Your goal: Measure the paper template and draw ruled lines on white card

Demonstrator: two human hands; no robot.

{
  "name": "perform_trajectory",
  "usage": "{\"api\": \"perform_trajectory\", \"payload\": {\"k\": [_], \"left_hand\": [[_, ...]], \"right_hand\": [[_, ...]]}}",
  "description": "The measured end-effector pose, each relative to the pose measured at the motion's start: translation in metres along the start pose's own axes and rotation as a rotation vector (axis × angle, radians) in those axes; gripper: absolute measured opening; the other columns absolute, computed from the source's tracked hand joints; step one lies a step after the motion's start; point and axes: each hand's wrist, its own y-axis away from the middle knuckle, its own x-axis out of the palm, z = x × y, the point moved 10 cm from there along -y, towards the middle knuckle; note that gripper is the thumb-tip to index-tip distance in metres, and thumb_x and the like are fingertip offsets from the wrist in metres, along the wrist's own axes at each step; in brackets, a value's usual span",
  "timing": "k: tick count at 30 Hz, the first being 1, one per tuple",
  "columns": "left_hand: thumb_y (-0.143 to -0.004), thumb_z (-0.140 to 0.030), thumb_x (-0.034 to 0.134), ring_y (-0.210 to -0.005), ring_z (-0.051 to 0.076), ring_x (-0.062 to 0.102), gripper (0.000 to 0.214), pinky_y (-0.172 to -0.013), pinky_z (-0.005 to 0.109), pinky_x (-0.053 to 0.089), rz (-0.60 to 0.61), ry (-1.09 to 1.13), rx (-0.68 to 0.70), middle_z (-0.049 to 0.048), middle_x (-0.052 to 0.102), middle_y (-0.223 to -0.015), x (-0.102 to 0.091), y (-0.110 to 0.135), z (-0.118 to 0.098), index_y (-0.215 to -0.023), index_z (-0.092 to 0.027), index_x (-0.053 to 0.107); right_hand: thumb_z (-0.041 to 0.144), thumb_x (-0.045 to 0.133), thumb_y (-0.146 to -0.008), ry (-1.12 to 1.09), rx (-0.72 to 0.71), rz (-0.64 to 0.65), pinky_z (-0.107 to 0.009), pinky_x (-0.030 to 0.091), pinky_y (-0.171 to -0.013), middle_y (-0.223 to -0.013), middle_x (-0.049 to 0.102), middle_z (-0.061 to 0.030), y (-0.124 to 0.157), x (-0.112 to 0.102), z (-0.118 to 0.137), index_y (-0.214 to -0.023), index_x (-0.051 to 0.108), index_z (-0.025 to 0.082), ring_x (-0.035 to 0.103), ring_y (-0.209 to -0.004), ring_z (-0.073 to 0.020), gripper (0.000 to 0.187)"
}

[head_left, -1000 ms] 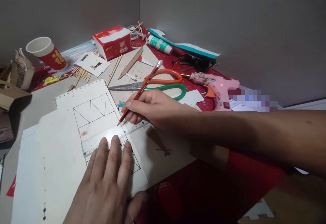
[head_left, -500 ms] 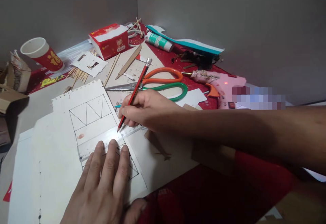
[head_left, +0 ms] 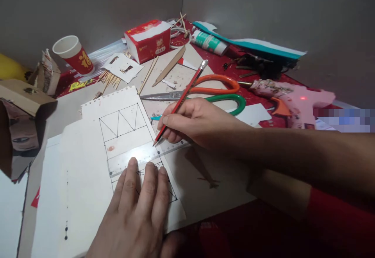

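My right hand [head_left: 193, 123] pinches a red pencil [head_left: 183, 99], its tip resting at the upper edge of a clear plastic ruler [head_left: 140, 156]. The ruler lies across a white sheet [head_left: 117, 133] bearing a drawn rectangle with triangles inside. Fingers of my left hand [head_left: 137, 211] lie flat and spread, pressing down the ruler's lower edge and the sheet. Under the sheet sits a larger white board [head_left: 73, 180].
Orange- and green-handled scissors [head_left: 205, 94] lie just behind my right hand. A pink glue gun [head_left: 281, 94], a glue tube [head_left: 209, 42], a red tissue box [head_left: 148, 39], a red paper cup [head_left: 73, 54], wooden sticks [head_left: 109, 79] and a cardboard box [head_left: 20, 121] surround the work.
The view shifted, so everything sits further right in frame. The pencil tip stays at the ruler's edge, and my left hand keeps pressing the ruler.
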Motion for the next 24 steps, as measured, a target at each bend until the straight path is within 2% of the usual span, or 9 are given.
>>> {"api": "perform_trajectory", "payload": {"k": [7, 11, 17, 24], "left_hand": [[-0.080, -0.056, 0.060, -0.131, 0.051, 0.045, 0.086, -0.098, 0.054, 0.047, -0.003, -0.020, 0.004, 0.0281, 0.052, -0.141, 0.0008, 0.0003, -0.0019, -0.147, -0.006, 0.038], [-0.080, -0.056, 0.058, -0.131, 0.051, 0.045, 0.086, -0.099, 0.053, 0.046, 0.006, -0.034, 0.009, 0.0280, 0.052, -0.141, 0.0028, 0.0022, -0.0022, -0.147, -0.007, 0.037], [-0.082, -0.060, 0.056, -0.131, 0.050, 0.046, 0.087, -0.101, 0.052, 0.042, -0.006, -0.053, 0.005, 0.0276, 0.052, -0.142, 0.0002, 0.0009, -0.0031, -0.147, -0.006, 0.037], [-0.084, -0.066, 0.052, -0.130, 0.045, 0.048, 0.084, -0.101, 0.051, 0.039, 0.032, -0.061, -0.104, 0.0239, 0.050, -0.147, -0.0033, 0.0003, -0.0028, -0.146, -0.010, 0.043]], "right_hand": [[0.004, 0.058, -0.084, -0.026, -0.008, 0.012, -0.015, 0.040, -0.044, -0.051, 0.061, 0.0007, 0.0002, 0.0013, 0.0012, -0.053, 0.064, 0.017, 0.054, -0.047, -0.0068, 0.034], [0.004, 0.056, -0.085, -0.020, 0.015, 0.012, -0.015, 0.041, -0.047, -0.052, 0.061, 0.0009, 0.0002, 0.0012, -0.0007, -0.059, 0.067, 0.016, 0.054, -0.049, -0.0070, 0.031], [0.004, 0.057, -0.085, -0.027, 0.023, 0.015, -0.017, 0.041, -0.046, -0.052, 0.061, 0.0010, 0.0005, 0.0026, -0.0007, -0.056, 0.066, 0.017, 0.054, -0.049, -0.0077, 0.033], [0.016, 0.060, -0.087, -0.015, -0.016, 0.038, -0.019, 0.044, -0.047, -0.056, 0.066, 0.0000, -0.0020, 0.0061, -0.0038, -0.060, 0.070, 0.021, 0.058, -0.051, -0.0095, 0.030]]}}
